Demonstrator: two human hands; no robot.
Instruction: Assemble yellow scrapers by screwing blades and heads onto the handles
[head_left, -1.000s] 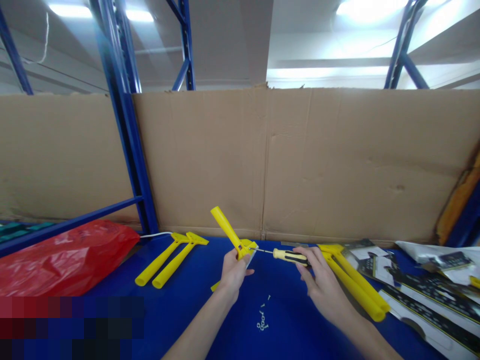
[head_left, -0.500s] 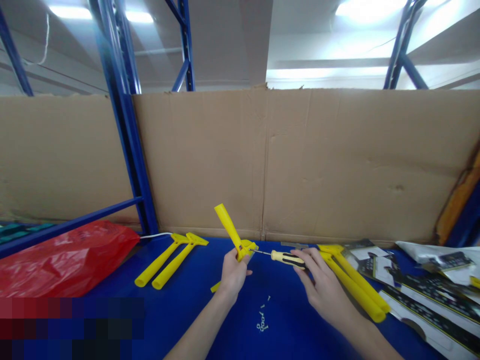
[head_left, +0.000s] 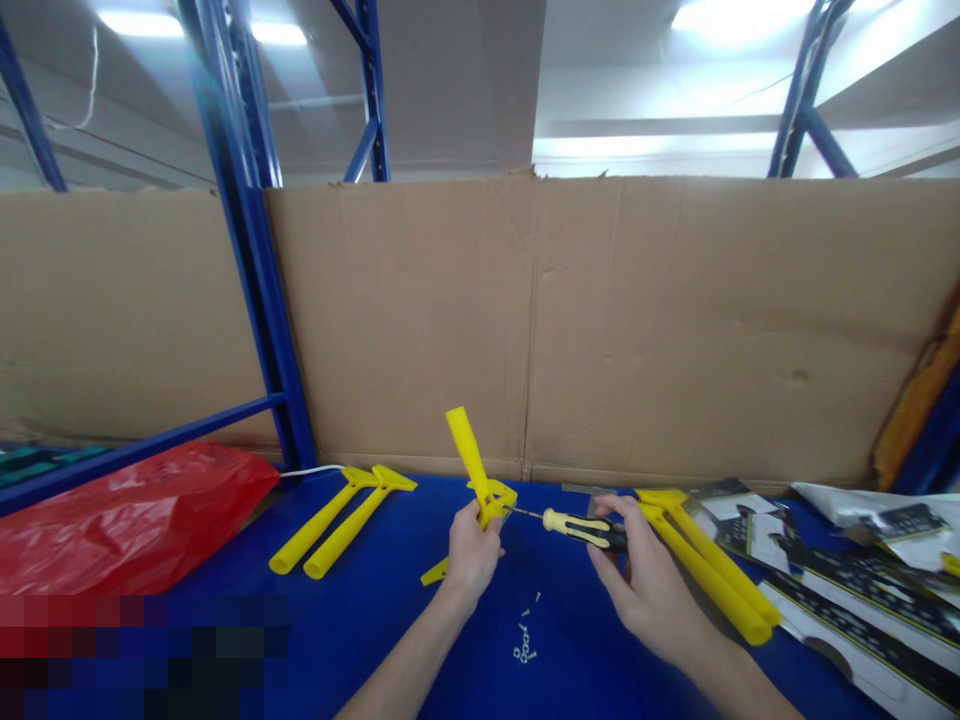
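Note:
My left hand [head_left: 474, 553] grips a yellow plastic piece [head_left: 469, 455] whose tube-like handle points up and slightly left. In my right hand [head_left: 649, 580] is a screwdriver [head_left: 581, 527] with a cream and black handle, held by its back end. The shaft points left, and its tip meets the head of the yellow piece, where the exact contact is too small to make out. Below and between the hands, several small screws and nuts [head_left: 525, 640] lie on the blue table [head_left: 570, 670]. Another yellow part [head_left: 435, 573] shows behind my left wrist.
Two yellow handles [head_left: 349, 530] lie at the left, beside a red plastic bag [head_left: 150, 515]. At the right are more yellow handles [head_left: 712, 575] and black-and-white packages [head_left: 870, 610]. A cardboard panel [head_left: 412, 320] stands behind the table, with a blue rack post [head_left: 259, 270] at its left.
The yellow piece has tilted more upright, its top moving right. My left hand has shifted slightly right. The fingers of my right hand have moved back, showing more of the screwdriver's handle.

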